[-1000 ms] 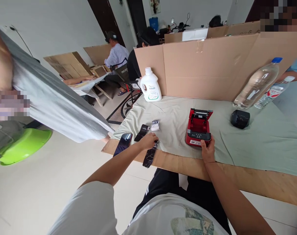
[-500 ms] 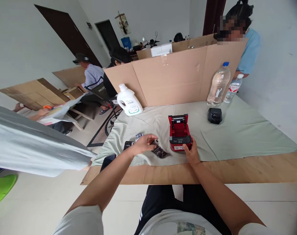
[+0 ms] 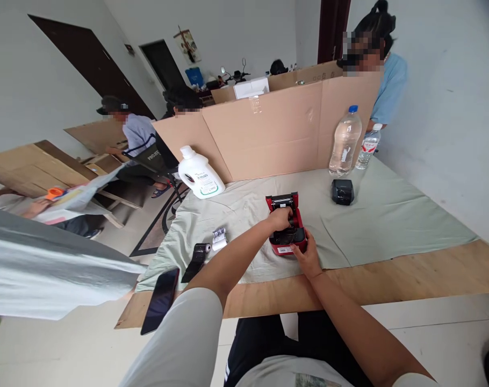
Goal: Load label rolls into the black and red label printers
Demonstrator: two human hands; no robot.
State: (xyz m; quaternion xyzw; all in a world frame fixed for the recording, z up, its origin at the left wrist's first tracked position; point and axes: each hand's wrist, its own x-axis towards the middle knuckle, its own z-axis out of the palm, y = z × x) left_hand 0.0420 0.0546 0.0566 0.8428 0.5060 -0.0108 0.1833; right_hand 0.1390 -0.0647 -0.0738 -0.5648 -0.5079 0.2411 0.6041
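Note:
A small red and black label printer stands on the cloth with its lid raised. My left hand reaches down into its paper compartment, fingers closed on a roll of dark labels that they largely hide. The roll's dark strip lies over the printer's front. My right hand grips the printer's front right corner, the thumb on the front and the fingers along the side. Left of the printer lie a black label roll with its strip unrolled and a white printed label roll.
A phone lies at the table's front left edge. Behind stand a white detergent jug, a large water bottle, a smaller bottle and a black device. A cardboard screen closes the back; several people sit beyond.
My left hand has carried the dark label roll rightward from the cloth into the open printer. My right hand keeps its hold on the printer. The view has shifted slightly.

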